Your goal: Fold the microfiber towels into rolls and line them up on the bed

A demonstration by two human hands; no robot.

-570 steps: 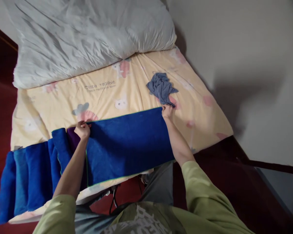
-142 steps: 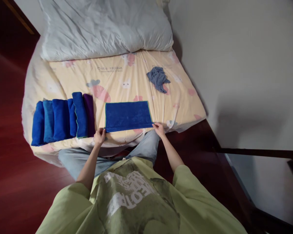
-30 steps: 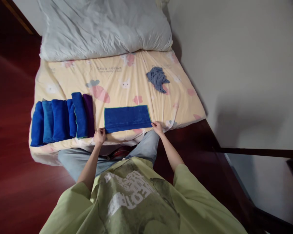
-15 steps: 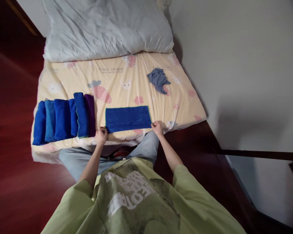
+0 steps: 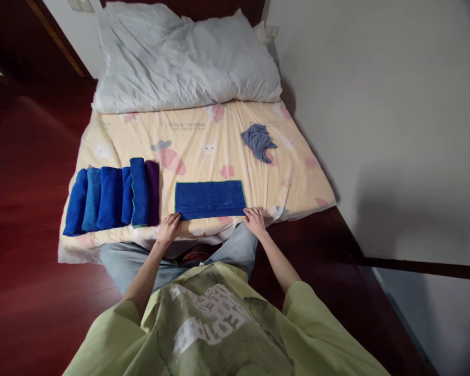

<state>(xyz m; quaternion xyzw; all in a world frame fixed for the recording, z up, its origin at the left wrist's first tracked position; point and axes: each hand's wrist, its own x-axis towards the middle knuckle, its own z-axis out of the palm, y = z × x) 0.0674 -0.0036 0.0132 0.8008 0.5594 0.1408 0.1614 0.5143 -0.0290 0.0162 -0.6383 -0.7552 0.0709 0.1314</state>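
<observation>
A folded blue towel (image 5: 210,199) with a green edge lies flat near the front edge of the yellow bed sheet (image 5: 203,141). My left hand (image 5: 169,227) rests at its near left corner, fingers pinched on the edge. My right hand (image 5: 254,219) touches its near right corner, fingers bent onto the cloth. To the left stands a row of several rolled blue towels (image 5: 109,197), ending in a purple one (image 5: 152,192).
A crumpled grey cloth (image 5: 259,141) lies further back on the right of the bed. A white duvet (image 5: 184,57) is heaped at the head. A pale wall runs along the right side, dark red floor on the left.
The blue towel has gone from a long spread strip to a narrower folded rectangle. Since half a second ago the view has tilted up; my hands stay at the near corners.
</observation>
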